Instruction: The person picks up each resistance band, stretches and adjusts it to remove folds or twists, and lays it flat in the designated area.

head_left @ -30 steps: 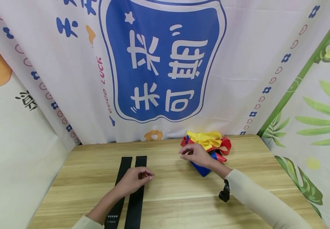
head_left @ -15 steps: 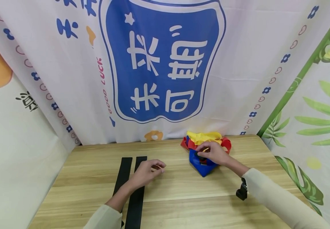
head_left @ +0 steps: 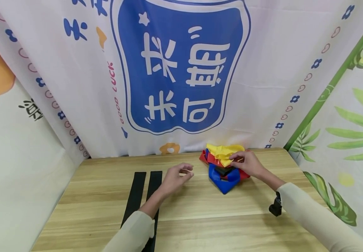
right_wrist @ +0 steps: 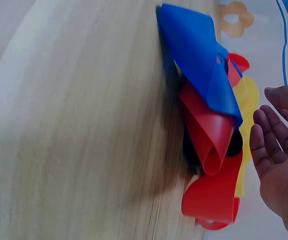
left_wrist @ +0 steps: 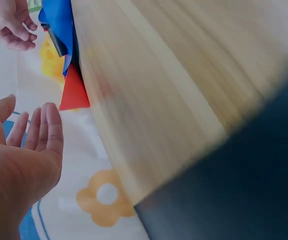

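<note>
While the right hand [head_left: 249,164] hovers at the heap – fingers loosely curved, nothing grasped – the yellow band [head_left: 222,151] lies by its fingertips, contact unclear. Nearer the person than that hand: blue band [head_left: 224,187]; beneath it, red band [right_wrist: 211,197], the coils presumably propping one another. Left hand [head_left: 174,178] relaxed, also unladen; black strips [head_left: 134,196] lie leftward of it, flat and parallel, apparently spaced for separation.

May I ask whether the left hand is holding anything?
No, the left wrist view shows the left hand with nothing in its grasp.
</note>
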Available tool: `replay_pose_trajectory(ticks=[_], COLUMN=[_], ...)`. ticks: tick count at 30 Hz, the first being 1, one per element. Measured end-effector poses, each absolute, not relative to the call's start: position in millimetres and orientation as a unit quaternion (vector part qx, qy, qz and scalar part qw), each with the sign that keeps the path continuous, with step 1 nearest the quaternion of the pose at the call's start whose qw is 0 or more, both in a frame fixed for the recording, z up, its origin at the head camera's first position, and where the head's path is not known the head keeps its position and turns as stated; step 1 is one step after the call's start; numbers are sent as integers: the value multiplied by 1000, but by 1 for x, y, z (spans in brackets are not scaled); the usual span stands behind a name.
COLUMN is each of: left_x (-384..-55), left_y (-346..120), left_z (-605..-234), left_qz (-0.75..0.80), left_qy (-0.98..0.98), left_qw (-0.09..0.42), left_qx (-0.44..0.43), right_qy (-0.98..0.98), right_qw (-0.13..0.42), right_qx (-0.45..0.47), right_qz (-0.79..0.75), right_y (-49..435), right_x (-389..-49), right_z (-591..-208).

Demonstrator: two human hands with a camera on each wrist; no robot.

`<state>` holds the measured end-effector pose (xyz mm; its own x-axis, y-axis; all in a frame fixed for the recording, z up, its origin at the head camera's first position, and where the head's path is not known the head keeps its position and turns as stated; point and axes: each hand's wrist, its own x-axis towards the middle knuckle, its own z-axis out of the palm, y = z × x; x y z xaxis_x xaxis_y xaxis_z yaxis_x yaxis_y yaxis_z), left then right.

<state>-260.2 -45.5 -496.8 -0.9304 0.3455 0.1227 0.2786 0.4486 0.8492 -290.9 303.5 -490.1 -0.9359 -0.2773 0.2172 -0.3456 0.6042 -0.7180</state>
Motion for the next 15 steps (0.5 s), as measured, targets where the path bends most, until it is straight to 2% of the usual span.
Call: replay_pose_trajectory(ticks=[6,15], left_x=[-273,-286], left_y=[-25,7], left_z=[-500,-501], left_qz=[533,572], left_qy=[832,800], left_qw=[23,23], left_qx=[153,182], right_qy=[-899,-903], right_qw=[55,69], right_qx=[152,112], right_qz=[406,409], right_y=[314,328], right_x=[-301,-314], right_z=[-491,-495])
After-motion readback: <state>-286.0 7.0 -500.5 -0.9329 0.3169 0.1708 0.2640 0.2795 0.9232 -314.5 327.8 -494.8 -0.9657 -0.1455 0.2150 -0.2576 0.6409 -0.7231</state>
